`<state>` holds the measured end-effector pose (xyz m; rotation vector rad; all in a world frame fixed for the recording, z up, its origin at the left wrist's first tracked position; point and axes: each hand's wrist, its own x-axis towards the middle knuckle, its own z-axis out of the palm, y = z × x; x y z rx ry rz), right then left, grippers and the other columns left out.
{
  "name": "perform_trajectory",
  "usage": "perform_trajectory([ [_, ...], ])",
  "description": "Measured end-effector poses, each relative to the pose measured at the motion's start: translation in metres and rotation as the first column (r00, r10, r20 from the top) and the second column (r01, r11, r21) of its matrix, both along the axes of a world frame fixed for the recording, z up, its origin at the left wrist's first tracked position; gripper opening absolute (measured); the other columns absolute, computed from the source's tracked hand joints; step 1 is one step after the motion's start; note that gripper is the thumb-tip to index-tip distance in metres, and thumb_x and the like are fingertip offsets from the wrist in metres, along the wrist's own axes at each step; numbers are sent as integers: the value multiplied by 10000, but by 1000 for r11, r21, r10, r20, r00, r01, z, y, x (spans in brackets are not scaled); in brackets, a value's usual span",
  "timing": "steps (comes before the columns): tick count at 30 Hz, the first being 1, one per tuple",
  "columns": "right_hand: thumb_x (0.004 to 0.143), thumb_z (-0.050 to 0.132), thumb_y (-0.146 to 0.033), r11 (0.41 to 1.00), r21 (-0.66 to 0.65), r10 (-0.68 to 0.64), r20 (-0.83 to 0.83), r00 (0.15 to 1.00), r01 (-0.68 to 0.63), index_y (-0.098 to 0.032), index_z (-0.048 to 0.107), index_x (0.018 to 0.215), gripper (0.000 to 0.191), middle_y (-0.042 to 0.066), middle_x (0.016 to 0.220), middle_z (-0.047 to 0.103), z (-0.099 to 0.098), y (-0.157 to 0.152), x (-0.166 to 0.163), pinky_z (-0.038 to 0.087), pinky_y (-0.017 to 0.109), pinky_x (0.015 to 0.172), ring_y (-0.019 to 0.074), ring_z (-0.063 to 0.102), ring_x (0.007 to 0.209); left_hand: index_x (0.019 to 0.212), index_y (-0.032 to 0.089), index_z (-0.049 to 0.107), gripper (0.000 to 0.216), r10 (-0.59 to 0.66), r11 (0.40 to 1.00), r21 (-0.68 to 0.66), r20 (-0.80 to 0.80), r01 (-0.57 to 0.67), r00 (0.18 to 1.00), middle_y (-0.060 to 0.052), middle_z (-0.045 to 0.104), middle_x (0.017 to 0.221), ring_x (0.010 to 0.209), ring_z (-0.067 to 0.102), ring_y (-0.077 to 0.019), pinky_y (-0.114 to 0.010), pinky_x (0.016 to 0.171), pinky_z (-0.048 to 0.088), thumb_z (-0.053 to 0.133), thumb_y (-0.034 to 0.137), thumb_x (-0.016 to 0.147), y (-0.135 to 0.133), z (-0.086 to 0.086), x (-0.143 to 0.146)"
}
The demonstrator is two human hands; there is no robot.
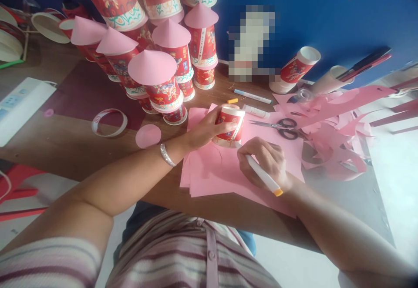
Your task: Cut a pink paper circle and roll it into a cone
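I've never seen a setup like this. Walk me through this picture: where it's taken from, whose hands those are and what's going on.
There is no machine here, just a person working with two bare hands. The one picture comes from a camera worn on that person's head, looking forward and down, so their own arms reach in from below.

The left hand holds a red cup. The right hand grips a marker, its tip at the cup's lower edge.

On the table, pink paper lies beneath the hands, with scissors on it and scraps to the right. Beyond the left arm stand stacked cups, some topped with pink cones.
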<state>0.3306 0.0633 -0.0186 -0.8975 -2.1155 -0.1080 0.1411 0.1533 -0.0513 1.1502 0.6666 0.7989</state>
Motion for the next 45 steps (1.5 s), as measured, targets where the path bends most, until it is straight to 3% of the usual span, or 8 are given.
perform_trajectory([
  [28,916,530,-20,999,28,-31,35,999,30,-245,499,895,229,-62,686,529,0,1,1,382,243,485,100,437,534,1327,226,612,559,-2,1000,-11,15,2,1000,-80,668,1245,1129,662,-243,-363,927,548,828,408,845,1,-2,1],
  [45,930,553,-31,1000,1,15,25,1000,-15,-241,497,913,218,-45,705,559,0,-1,0,400,250,488,105,474,544,1297,215,615,554,12,1000,-28,12,-12,1000,-76,674,1227,1114,660,-237,-363,925,548,829,391,818,0,2,2],
])
